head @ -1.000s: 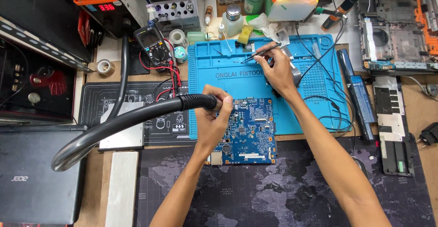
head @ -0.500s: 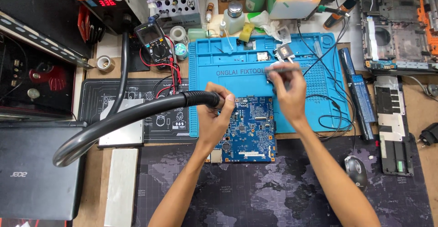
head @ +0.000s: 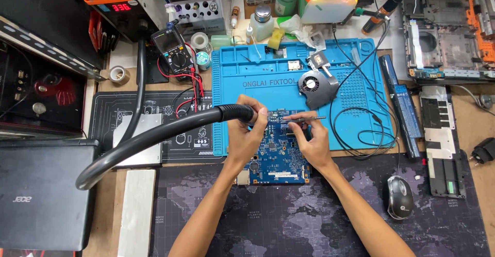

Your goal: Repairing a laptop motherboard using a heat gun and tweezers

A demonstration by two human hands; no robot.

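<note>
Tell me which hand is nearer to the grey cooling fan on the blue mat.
Right. The right hand, holding a thin tool over the circuit board, sits just below the cooling fan; the left hand, gripping the black hose, is farther left.

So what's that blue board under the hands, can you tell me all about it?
The circuit board is a flat blue panel, roughly rectangular, dotted with small chips, solder points and silver connectors. It lies flat, partly on the blue work mat and partly on the dark map-print desk mat. The left hand rests on its left edge while holding a black flexible hose near its top. The right hand rests on its upper right, holding a thin metal tool over its top edge.
</note>
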